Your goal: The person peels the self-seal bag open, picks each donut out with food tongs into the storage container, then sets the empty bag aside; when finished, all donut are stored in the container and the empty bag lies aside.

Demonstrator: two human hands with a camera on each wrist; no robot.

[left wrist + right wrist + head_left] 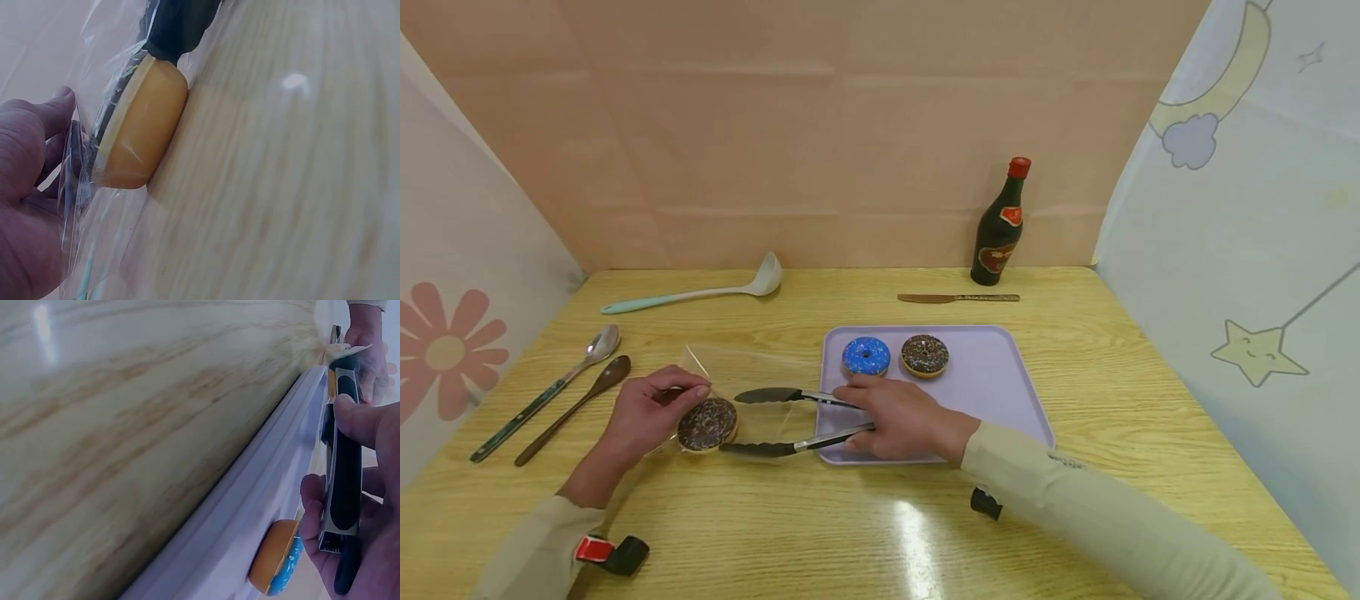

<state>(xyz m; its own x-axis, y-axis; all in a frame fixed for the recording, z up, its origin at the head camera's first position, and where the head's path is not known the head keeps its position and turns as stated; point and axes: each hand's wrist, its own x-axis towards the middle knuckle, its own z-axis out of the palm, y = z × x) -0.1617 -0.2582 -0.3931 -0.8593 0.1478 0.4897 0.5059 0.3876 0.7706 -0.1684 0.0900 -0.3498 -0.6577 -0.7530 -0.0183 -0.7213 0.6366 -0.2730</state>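
My left hand (pixel 643 408) pinches the edge of a clear plastic bag (pixel 752 360) between thumb and fingers. A chocolate-topped donut (pixel 707 422) with sprinkles lies in the bag on the table; its tan side (pixel 147 125) shows in the left wrist view. My right hand (pixel 902 421) grips metal tongs (pixel 767 395) by the handles, which have dark panels in the right wrist view. The tongs' black tips are spread and reach into the bag, right beside the donut. Behind the right hand, a lilac tray (pixel 985 392) holds a blue donut (pixel 866 357) and another chocolate donut (pixel 924 356).
A ladle (pixel 715 292) lies at the back left, and a table knife (pixel 958 297) behind the tray. A dark bottle (pixel 1000 229) with a red cap stands near the back wall. On the left lie a metal spoon (pixel 550 392) and a wooden spoon (pixel 576 407).
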